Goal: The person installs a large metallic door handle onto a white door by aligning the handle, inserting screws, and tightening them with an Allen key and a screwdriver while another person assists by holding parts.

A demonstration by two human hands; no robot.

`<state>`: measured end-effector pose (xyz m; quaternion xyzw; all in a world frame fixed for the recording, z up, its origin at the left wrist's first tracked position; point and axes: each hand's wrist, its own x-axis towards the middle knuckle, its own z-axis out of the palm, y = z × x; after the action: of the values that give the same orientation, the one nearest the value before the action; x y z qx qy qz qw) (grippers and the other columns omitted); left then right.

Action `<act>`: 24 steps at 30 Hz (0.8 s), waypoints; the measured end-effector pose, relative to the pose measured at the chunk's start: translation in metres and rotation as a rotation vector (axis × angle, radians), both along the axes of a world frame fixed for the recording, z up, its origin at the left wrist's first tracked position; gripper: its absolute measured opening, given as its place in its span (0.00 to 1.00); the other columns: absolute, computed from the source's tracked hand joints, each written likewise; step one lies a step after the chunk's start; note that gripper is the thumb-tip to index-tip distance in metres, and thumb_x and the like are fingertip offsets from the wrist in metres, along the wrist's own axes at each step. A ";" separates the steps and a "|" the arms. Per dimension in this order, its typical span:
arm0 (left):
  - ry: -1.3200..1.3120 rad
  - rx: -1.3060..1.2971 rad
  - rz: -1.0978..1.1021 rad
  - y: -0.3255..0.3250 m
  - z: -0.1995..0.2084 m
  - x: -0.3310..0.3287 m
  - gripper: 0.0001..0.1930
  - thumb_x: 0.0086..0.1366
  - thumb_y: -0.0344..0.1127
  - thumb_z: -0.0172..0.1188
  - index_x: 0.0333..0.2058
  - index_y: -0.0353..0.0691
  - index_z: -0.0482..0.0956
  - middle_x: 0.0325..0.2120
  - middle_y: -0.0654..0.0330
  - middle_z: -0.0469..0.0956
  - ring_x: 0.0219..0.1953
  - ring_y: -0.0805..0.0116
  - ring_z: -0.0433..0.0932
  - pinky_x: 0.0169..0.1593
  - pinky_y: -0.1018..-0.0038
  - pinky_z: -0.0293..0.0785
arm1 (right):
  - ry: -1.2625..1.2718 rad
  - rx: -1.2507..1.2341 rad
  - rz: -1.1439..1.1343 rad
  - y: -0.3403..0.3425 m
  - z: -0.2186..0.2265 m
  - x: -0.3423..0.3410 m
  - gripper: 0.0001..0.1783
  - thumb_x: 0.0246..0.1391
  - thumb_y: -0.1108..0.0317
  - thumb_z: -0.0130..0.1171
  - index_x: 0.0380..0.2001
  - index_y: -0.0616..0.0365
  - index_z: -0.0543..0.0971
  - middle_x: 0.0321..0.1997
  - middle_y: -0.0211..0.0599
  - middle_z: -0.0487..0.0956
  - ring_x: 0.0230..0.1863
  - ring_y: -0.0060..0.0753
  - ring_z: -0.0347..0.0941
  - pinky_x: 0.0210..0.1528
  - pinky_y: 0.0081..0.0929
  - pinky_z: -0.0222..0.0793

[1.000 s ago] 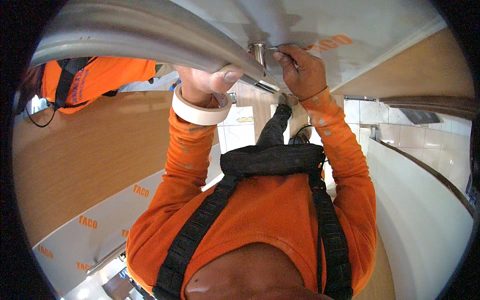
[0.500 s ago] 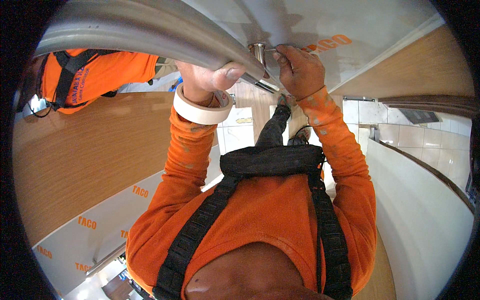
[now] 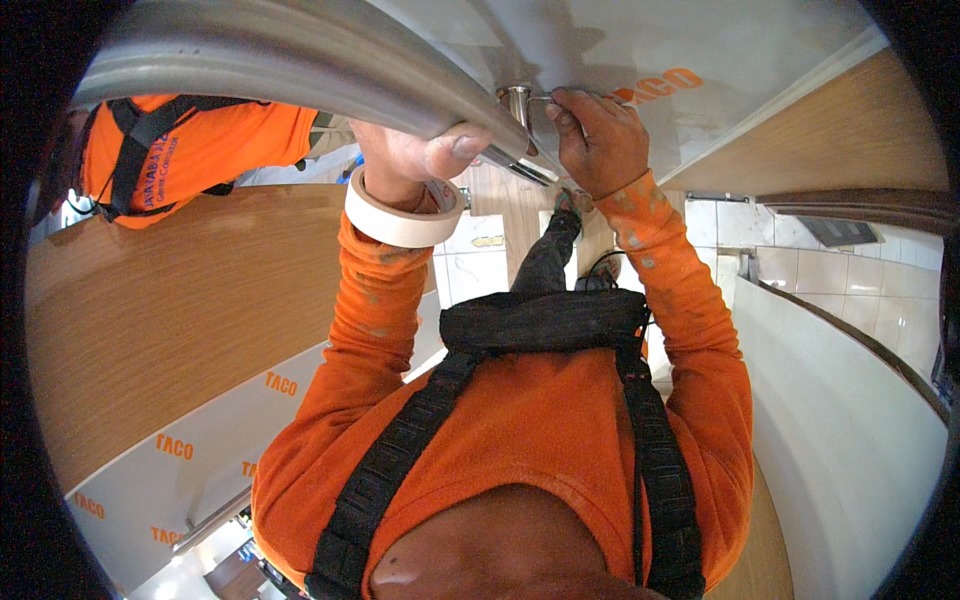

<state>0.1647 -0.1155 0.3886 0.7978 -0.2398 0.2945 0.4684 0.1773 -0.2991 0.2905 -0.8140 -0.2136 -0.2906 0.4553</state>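
A long, brushed-metal pull handle (image 3: 290, 60) runs from the upper left toward the middle, in front of a pale panel (image 3: 610, 45). My left hand (image 3: 415, 160) is closed round its lower part, the thumb lying along the tube. Beside that grip a short metal post (image 3: 516, 103) joins the handle to the panel. With fingertips pinched, my right hand (image 3: 608, 145) holds a thin metal rod (image 3: 542, 98) whose tip meets the side of the post; most of it is hidden by the fingers. Round my left wrist hangs a roll of cream tape (image 3: 405, 228).
At the upper left another person in an orange top (image 3: 200, 150) works beyond a wood-faced panel (image 3: 180, 300). A white curved panel (image 3: 840, 390) stands on the right. Pale floor tiles (image 3: 475, 275) show below, and a black pouch (image 3: 545, 320) hangs at my chest.
Both my hands stay where they were, with only a slight shift in my right fingers. The other person has moved slightly.
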 end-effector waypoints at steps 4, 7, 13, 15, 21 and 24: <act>-0.024 0.014 -0.020 -0.003 0.002 0.001 0.30 0.41 0.58 0.67 0.30 0.34 0.73 0.23 0.60 0.74 0.24 0.68 0.73 0.26 0.73 0.70 | -0.018 -0.070 0.005 -0.003 0.001 0.001 0.09 0.44 0.71 0.59 0.32 0.54 0.79 0.29 0.36 0.80 0.30 0.41 0.77 0.32 0.34 0.71; -0.011 -0.003 -0.058 -0.004 0.004 0.000 0.29 0.41 0.56 0.68 0.30 0.34 0.73 0.23 0.59 0.75 0.25 0.68 0.73 0.26 0.73 0.70 | -0.034 -0.104 0.006 -0.005 0.002 0.001 0.13 0.40 0.73 0.59 0.34 0.54 0.78 0.30 0.36 0.80 0.31 0.41 0.77 0.33 0.35 0.71; -0.025 -0.052 -0.085 -0.005 0.004 0.003 0.29 0.41 0.55 0.67 0.32 0.34 0.73 0.24 0.59 0.76 0.26 0.68 0.75 0.27 0.73 0.71 | 0.052 -0.111 0.035 -0.006 0.009 -0.002 0.12 0.41 0.73 0.57 0.34 0.55 0.78 0.29 0.39 0.79 0.31 0.45 0.76 0.32 0.37 0.70; -0.035 -0.042 -0.085 -0.007 0.005 0.004 0.28 0.41 0.55 0.67 0.31 0.34 0.74 0.23 0.59 0.76 0.26 0.68 0.75 0.27 0.73 0.71 | 0.169 -0.086 0.063 -0.006 0.011 -0.004 0.10 0.44 0.70 0.57 0.33 0.56 0.78 0.29 0.41 0.79 0.29 0.45 0.76 0.31 0.37 0.70; 0.052 -0.103 -0.058 -0.009 0.004 0.002 0.25 0.43 0.55 0.66 0.26 0.35 0.76 0.19 0.61 0.76 0.23 0.67 0.76 0.26 0.73 0.72 | 0.703 0.260 0.553 -0.014 0.004 0.022 0.08 0.46 0.65 0.58 0.29 0.57 0.77 0.22 0.39 0.77 0.20 0.34 0.74 0.23 0.31 0.70; 0.030 -0.092 -0.081 -0.011 0.005 0.003 0.26 0.43 0.55 0.67 0.26 0.35 0.76 0.20 0.61 0.77 0.24 0.67 0.76 0.26 0.73 0.72 | 1.267 0.799 0.709 -0.016 0.033 0.021 0.07 0.50 0.64 0.58 0.27 0.56 0.76 0.19 0.28 0.72 0.16 0.21 0.64 0.20 0.22 0.63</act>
<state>0.1676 -0.1261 0.3941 0.7693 -0.2511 0.2737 0.5198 0.1984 -0.3155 0.3230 -0.4848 -0.0413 0.3301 0.8089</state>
